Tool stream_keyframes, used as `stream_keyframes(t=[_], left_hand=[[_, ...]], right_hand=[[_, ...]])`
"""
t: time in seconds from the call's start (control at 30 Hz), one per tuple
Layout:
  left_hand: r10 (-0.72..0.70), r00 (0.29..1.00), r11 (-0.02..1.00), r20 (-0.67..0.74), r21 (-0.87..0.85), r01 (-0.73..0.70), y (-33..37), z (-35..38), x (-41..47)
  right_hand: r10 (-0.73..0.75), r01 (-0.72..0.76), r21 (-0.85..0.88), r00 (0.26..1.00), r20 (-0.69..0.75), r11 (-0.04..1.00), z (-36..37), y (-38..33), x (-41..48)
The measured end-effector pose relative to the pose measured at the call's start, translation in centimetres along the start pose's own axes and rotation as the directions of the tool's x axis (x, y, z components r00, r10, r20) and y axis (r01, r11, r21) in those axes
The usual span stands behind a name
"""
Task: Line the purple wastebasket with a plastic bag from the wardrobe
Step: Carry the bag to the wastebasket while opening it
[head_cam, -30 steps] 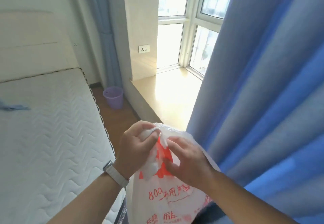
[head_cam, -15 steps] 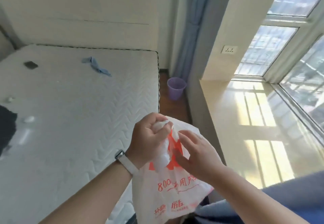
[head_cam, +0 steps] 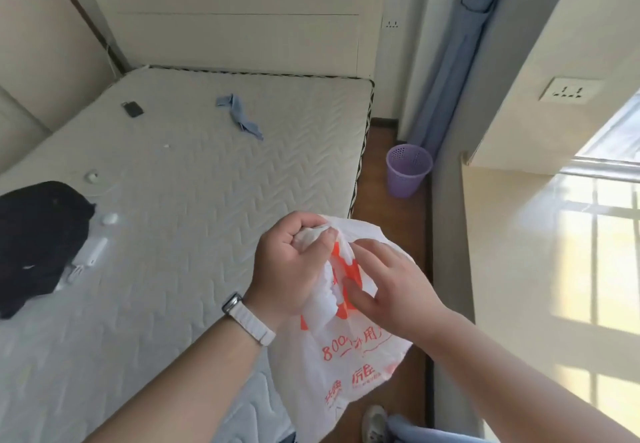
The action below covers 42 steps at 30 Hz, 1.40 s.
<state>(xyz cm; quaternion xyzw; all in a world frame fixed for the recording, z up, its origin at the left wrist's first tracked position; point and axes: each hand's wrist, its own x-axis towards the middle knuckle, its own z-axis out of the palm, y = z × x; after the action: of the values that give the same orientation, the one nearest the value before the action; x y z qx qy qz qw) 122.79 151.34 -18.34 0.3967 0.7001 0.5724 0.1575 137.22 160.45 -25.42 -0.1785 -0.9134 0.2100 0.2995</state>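
Home bedroom, bare quilted mattress, padded headboard, blue curtain, sunlit window ledge

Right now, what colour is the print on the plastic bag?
Orange-red, on the white bag, head view.

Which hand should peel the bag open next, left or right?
Right. The left hand grips the bag by its bunched top; the right hand pinches a loose layer beside it, on the wastebasket's side.
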Motion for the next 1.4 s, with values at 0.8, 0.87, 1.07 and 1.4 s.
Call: stream_keyframes(t=[0.8, 0.87, 1.07, 1.4], left_hand=[[0.007, 0.978, 0.995, 0.210, -0.101, 0.015, -1.5, 19.1, 25.5], [-0.001, 0.968, 0.995, 0.249, -0.101, 0.027, -2.3, 20.6, 29.6], [0.049, 0.956, 0.993, 0.289, -0.115, -0.016, -3.4, 24.0, 40.4], [0.014, 0.944, 0.996, 0.329, -0.092, 0.017, -5.4, 28.2, 49.9]], right_hand=[[0.259, -0.251, -0.209, 0.966, 0.010, 0.945, -6.9, 24.2, 14.5], [0.287, -0.274, -0.234, 0.958, 0.024, 0.933, -7.0, 26.7, 17.5], [0.275, -0.273, -0.292, 0.961, -0.036, 0.917, -7.7, 32.7, 25.6], [0.319, -0.315, -0.267, 0.947, -0.030, 0.911, -7.2, 40.5, 32.2]])
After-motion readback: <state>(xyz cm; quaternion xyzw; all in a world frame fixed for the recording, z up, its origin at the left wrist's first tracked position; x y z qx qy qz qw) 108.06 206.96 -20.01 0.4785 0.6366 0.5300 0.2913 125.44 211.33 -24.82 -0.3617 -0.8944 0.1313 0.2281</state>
